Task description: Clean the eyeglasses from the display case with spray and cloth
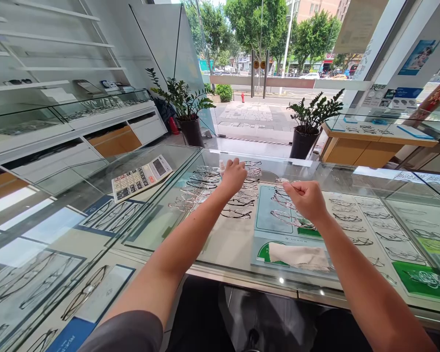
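My left hand (234,177) is stretched to the far side of the glass counter, palm down and fingers bent, with the tips hidden. A small whitish bottle (222,166) stands just left of it, and rows of eyeglasses (236,213) lie beneath and to its right. My right hand (308,199) is closed in a pinch at a pair of thin-rimmed eyeglasses (281,181), partly covered by the fingers. Below that hand, more glasses (284,216) rest on a pale blue-green tray (264,208). A cream cleaning cloth (298,255) lies crumpled on the tray's near end.
A calculator (141,177) lies on the counter at left. Framed displays of glasses (112,215) show under the glass there. More rows of glasses (346,216) are at right, beside a green card (423,279). Two potted plants (304,142) (190,129) stand before the glass door (259,105).
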`<state>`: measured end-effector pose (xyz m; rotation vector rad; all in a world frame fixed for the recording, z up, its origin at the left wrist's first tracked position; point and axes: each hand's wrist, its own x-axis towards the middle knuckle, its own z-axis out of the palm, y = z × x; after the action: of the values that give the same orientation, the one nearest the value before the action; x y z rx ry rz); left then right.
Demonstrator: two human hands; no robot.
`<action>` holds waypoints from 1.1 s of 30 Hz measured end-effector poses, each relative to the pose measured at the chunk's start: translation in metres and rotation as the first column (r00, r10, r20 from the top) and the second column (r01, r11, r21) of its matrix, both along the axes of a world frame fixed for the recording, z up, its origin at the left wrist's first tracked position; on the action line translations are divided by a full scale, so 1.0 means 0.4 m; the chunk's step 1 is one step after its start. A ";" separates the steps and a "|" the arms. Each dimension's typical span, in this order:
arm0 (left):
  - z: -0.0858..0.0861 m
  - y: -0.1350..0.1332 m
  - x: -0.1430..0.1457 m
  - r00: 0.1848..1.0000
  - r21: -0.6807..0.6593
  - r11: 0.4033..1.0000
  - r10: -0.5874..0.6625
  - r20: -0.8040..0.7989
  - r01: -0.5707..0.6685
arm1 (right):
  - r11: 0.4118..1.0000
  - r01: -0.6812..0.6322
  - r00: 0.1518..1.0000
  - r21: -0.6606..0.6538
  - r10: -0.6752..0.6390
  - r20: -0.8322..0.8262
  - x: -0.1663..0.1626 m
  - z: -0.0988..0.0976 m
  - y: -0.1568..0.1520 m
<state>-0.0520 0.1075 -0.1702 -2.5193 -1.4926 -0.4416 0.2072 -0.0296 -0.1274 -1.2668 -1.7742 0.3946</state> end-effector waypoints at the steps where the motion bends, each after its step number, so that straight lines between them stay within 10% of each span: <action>1: 0.000 0.001 -0.001 1.000 0.000 1.000 0.004 0.002 -0.004 | 1.000 -0.004 1.000 -0.003 0.004 -0.003 -0.001 0.000 0.000; 15: 0.086 -0.080 0.030 0.962 0.077 0.991 -0.124 0.242 0.108 | 0.999 -0.033 0.999 -0.025 0.033 0.000 0.005 -0.021 0.023; 20: 0.146 -0.168 0.093 0.595 -0.085 0.946 -0.125 0.794 0.312 | 0.984 -0.136 0.979 -0.116 0.116 -0.166 0.016 -0.004 0.022; 25: 0.137 -0.218 0.140 0.214 -0.262 0.749 0.163 0.963 0.609 | 0.970 -0.218 0.947 -0.105 0.185 -0.264 0.024 0.005 0.022; 33: 0.053 -0.214 0.130 0.105 -0.268 0.706 0.267 0.958 0.655 | 0.943 -0.291 0.932 -0.163 0.240 -0.273 0.003 -0.016 0.026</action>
<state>0.0001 0.0220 -0.1488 -3.0725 -1.7109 -2.6504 0.2083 -0.0191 -0.1338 -1.0560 -1.7226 0.8709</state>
